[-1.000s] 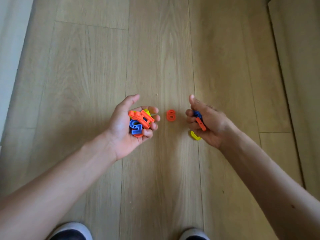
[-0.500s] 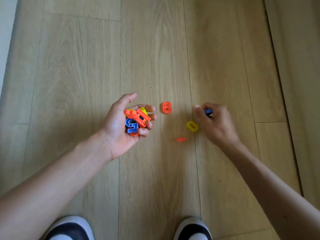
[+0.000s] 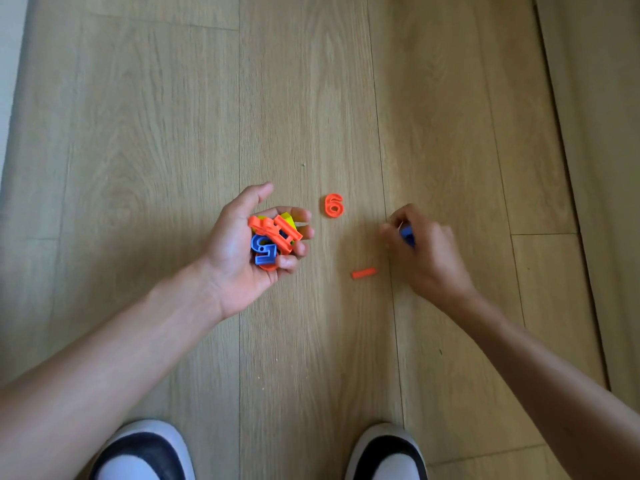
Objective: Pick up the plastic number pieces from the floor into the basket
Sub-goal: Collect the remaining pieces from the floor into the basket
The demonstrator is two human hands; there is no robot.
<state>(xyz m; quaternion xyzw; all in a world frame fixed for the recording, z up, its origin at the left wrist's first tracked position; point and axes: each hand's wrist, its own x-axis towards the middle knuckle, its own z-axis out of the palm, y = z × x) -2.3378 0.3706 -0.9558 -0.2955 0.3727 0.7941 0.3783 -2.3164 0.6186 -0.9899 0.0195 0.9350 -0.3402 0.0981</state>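
Floor point(image 3: 166, 133): orange 6 point(image 3: 334, 205) and orange bar point(image 3: 363, 273) lie between the hands; shoes point(image 3: 142, 452) near the bottom edge.
Left hand point(image 3: 242, 247): palm up, fingers point(image 3: 298, 215) cupping a pile of pieces point(image 3: 273, 239).
Right hand point(image 3: 424, 252): blurred, knuckles up, gripping a blue piece point(image 3: 407, 234).

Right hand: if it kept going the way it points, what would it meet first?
Probably the orange 6 lying ahead of the right hand, with only bare floor between; the hand's height is hard to judge.
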